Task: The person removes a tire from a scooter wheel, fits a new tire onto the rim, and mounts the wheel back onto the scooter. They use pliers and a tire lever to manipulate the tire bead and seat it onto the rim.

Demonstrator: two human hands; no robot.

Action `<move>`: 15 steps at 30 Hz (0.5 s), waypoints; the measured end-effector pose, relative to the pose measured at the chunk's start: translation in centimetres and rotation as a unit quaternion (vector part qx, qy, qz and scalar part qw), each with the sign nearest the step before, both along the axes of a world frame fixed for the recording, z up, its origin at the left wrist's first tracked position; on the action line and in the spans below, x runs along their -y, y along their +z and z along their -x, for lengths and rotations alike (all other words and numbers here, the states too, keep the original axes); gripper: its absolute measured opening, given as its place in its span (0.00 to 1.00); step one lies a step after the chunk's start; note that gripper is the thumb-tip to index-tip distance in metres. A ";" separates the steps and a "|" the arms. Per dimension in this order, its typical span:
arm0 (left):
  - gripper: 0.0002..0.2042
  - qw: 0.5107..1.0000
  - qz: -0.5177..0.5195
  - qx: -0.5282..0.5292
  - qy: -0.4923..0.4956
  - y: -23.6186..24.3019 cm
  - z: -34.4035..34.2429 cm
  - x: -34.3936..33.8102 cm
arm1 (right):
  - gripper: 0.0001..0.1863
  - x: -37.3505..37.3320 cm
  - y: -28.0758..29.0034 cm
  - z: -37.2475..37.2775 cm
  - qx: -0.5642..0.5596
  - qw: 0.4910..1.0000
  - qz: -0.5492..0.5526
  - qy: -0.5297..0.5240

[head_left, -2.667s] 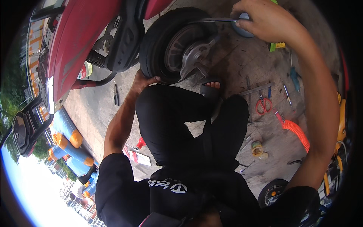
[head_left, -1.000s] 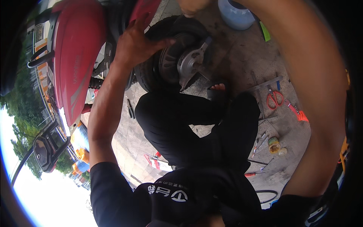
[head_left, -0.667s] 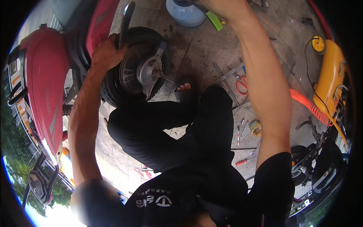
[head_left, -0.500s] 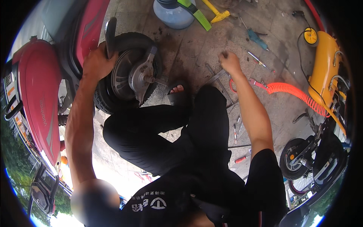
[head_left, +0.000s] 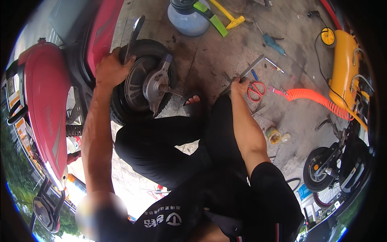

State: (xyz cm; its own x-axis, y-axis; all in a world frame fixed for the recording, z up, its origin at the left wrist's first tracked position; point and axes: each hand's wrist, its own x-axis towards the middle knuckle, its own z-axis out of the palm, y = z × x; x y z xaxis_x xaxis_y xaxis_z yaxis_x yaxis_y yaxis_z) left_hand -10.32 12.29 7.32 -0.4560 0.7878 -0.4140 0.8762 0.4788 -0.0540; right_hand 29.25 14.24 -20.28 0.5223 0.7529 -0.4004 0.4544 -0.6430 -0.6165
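A black tyre (head_left: 147, 47) sits around a grey wheel hub (head_left: 155, 86) at the side of a dark red electric scooter (head_left: 48, 109). My left hand (head_left: 112, 69) is closed around a curved flat metal lever (head_left: 136, 33) that stands up at the tyre's upper left edge. On the right, my right hand (head_left: 239, 85) is closed on an L-shaped metal bar (head_left: 254, 66), beside my knee. Scissors with red handles (head_left: 256, 92) lie just right of that hand. My fingertips there are partly hidden.
Behind the wheel stand a clear jug (head_left: 187, 20), a green brush (head_left: 215, 23) and a yellow hammer (head_left: 235, 21). A teal-handled tool (head_left: 274, 43) lies farther right. An orange coiled hose (head_left: 312, 94) runs to a yellow air tank (head_left: 344, 66). A small open tin (head_left: 274, 136) sits near my right forearm.
My right hand has come down and slightly left, and the L-shaped bar is now in it. My left hand and lever sit slightly farther right in view, as do the wheel and scooter.
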 end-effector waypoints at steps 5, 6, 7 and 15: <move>0.32 1.000 0.025 -0.015 0.008 -0.1 -0.3 -0.2 | 0.15 0.1 7.0 1.6 -0.397 0.891 -0.134 -0.176; 0.32 1.000 0.023 -0.008 0.011 -0.1 -0.3 -0.2 | 0.16 0.1 8.9 1.5 -0.492 0.841 -0.152 -0.168; 0.33 1.000 0.013 -0.006 0.009 0.0 -0.4 -0.2 | 0.13 -0.2 10.4 1.9 -0.537 0.800 -0.167 -0.209; 0.30 1.000 -0.008 0.004 0.025 0.3 -0.5 0.0 | 0.09 -0.1 17.8 0.7 -0.405 0.872 0.017 0.276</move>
